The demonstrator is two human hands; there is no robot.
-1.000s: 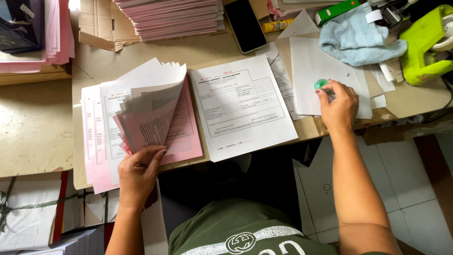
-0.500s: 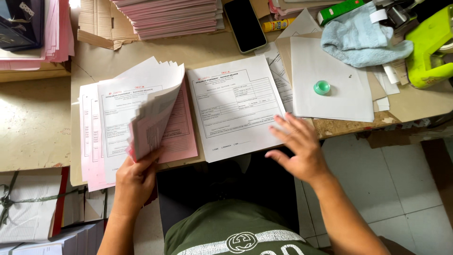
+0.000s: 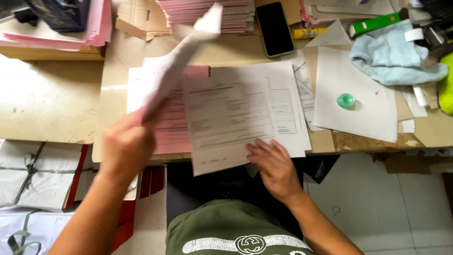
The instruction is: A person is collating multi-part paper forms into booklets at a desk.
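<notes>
- left hand (image 3: 126, 146): closed around the lower edge of a lifted sheaf of forms (image 3: 181, 56); the sheaf is raised off the desk, tilted up and away toward the top of the desk, and blurred by motion. white and pink faces show on it.
- pink form stack (image 3: 172, 127): lies flat on the desk under the lifted sheaf, just left of the white stack and partly covered by it.
- right hand (image 3: 273, 165): open, palm down, fingers spread, resting on the near edge of the white form stack (image 3: 236, 118).
- white form stack: lies flat at the middle of the desk, its near corner overhanging the desk edge (image 3: 358, 144).
- green round cap (image 3: 346, 100): sits on a blank white sheet (image 3: 358, 113) to the right of the white stack, well apart from the right hand.
- black phone (image 3: 274, 28): lies face up beyond the white stack.
- light blue cloth (image 3: 396, 56): crumpled at the far right of the desk, beyond the blank sheet.
- pink paper pile (image 3: 207, 12): stacked at the top of the desk, left of the phone.
- tied paper bundle (image 3: 33, 174): lies low at the left, below the desk edge.
</notes>
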